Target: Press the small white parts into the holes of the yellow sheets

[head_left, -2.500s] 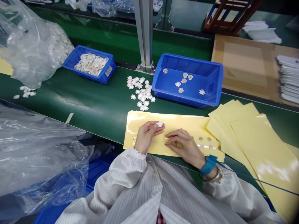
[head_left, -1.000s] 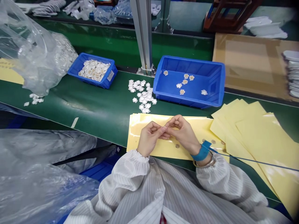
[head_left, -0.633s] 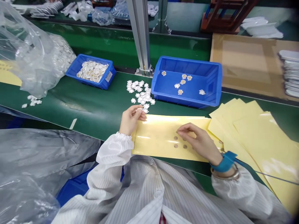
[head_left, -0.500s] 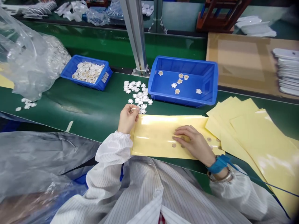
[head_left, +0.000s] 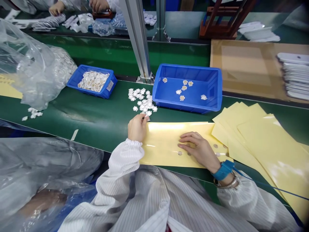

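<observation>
My left hand (head_left: pixel 137 128) is at the upper left corner of a glossy yellow sheet (head_left: pixel 161 141), thumb and forefinger pinched at the near edge of a loose pile of small white round pieces with tabs (head_left: pixel 146 104). One such piece shows at the fingertips, partly covered by them. Over the sheet rests my right hand (head_left: pixel 199 148), fingers curved and thumb apart from them, with nothing visible in its grip. Small round grey stickers (head_left: pixel 180 153) dot the sheet around and under it. A blue band (head_left: pixel 224 170) with a cord circles the right wrist.
Behind the sheet stands a large blue bin (head_left: pixel 187 108) with several round pieces. A smaller blue bin (head_left: pixel 109 85) full of them is further left, beside a clear plastic bag (head_left: pixel 41 74). Yellow sheets (head_left: pixel 260 138) fan out rightward. A metal post (head_left: pixel 138 42) rises behind; co-workers' hands (head_left: pixel 56 8) show beyond.
My left hand has shifted slightly right and down, and the piece it pinched is now mostly covered. My right hand has hardly moved. The view has tilted up, showing co-workers' hands at the top.
</observation>
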The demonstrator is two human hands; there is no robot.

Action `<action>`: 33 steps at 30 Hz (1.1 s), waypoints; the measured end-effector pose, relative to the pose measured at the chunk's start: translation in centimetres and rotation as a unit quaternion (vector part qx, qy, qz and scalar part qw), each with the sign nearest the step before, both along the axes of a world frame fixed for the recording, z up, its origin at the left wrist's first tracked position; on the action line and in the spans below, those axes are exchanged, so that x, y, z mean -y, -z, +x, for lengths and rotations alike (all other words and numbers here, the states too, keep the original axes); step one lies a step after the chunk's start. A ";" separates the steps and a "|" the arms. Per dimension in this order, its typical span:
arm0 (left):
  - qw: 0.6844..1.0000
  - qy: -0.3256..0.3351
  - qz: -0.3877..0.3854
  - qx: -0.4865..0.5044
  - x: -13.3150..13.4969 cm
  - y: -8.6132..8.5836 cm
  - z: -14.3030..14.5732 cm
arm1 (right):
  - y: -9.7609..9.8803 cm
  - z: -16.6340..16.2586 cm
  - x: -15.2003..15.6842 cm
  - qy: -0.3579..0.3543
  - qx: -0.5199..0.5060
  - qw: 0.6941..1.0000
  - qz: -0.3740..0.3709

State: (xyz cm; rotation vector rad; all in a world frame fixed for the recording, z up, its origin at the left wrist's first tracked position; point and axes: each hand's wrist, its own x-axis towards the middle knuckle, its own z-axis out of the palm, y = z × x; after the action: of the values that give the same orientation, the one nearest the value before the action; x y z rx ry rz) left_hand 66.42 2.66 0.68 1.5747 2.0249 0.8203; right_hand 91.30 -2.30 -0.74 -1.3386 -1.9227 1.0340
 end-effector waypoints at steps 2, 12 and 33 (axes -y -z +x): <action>0.996 0.002 -0.011 0.087 0.5 -1.0 0.1 | 0.1 0.0 0.0 -0.003 0.006 1.000 -0.001; 0.840 0.073 -0.260 0.471 4.4 -2.1 4.5 | -1.2 0.2 -0.6 0.019 -0.073 0.992 -0.105; 0.867 0.112 -0.273 0.401 4.5 -1.4 5.1 | -0.1 -3.2 -1.7 0.048 -0.134 0.987 -0.073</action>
State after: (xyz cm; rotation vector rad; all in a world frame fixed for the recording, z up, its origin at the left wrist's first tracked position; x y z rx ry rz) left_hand 71.51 -1.88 2.03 0.8925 1.2669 0.5867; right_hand 88.07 -0.58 -0.68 -1.2831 -1.5960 1.2557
